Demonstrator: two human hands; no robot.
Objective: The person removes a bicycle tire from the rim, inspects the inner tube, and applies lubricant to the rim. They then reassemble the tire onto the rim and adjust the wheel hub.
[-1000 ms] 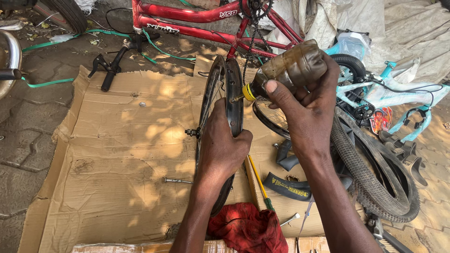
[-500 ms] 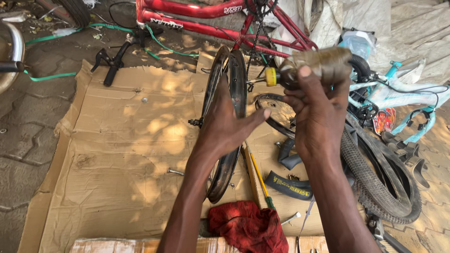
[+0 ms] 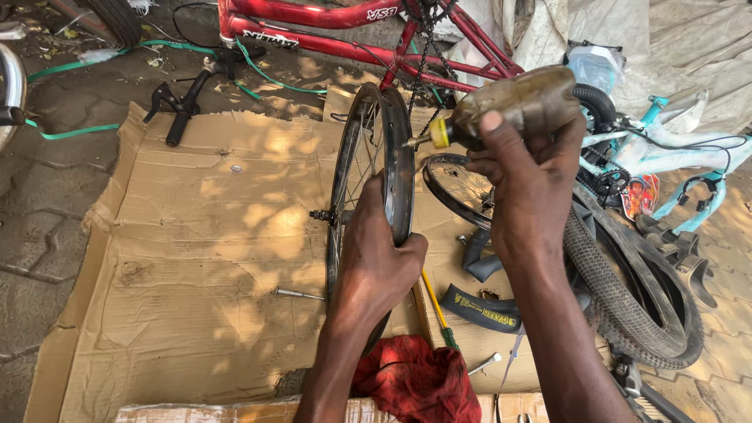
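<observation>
Cardboard (image 3: 180,258) lay flat on the ground under my work. My left hand (image 3: 376,266) had its fingers (image 3: 413,249) wrapped around the bare wheel rim (image 3: 395,157), holding it up on its edge. My right hand (image 3: 525,172) squeezed the grimy oil bottle (image 3: 517,102). A moment before, the bottle sat higher and pointed away. Now I had tipped it, and its yellow tip (image 3: 440,133) was just beside the rim. I think the oil was ready to drip there.
</observation>
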